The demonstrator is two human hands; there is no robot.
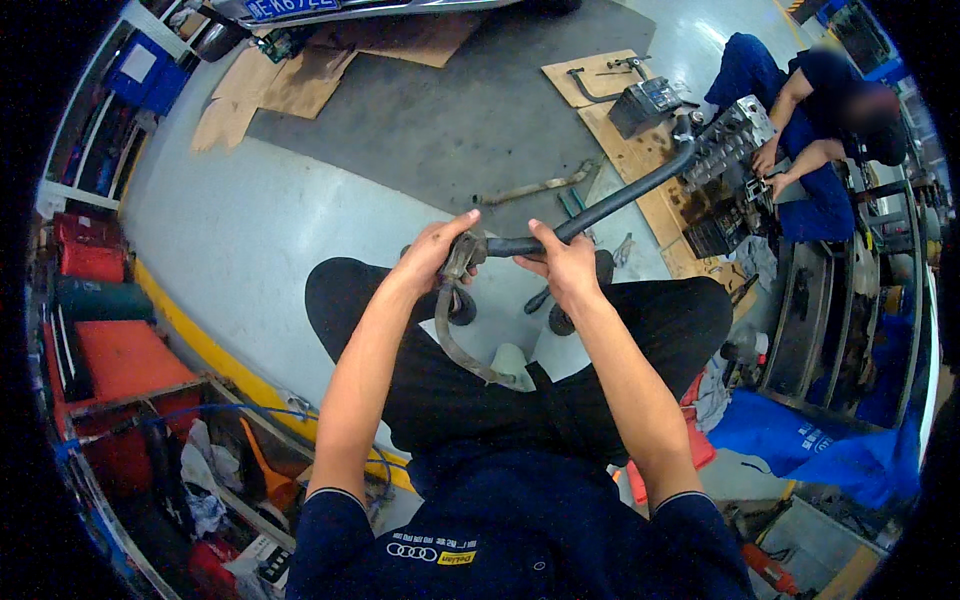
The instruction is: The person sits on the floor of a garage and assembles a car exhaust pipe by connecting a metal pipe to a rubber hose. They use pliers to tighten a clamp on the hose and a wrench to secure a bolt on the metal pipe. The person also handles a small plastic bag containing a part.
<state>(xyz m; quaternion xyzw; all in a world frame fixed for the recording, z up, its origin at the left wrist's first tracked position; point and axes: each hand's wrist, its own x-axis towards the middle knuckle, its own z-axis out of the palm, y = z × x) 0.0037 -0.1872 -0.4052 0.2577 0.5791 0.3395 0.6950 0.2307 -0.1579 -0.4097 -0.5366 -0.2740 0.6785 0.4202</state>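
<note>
In front of me I hold a long black rubber hose with both hands. My left hand is closed around the dirty grey fitting at the hose's near end. From that fitting a thinner grey hose curves down between my knees. My right hand grips the black hose a little farther along, thumb on top. The hose slants up to the right, and its far end has a metal connector beside a metal engine part. Another dirty pipe lies on the floor beyond my hands.
At right another person crouches, both hands at the engine part. Oily cardboard there bears a dark boxy part and tools. More cardboard lies near a car's bumper. A cluttered bin stands left; a blue sheet lies right.
</note>
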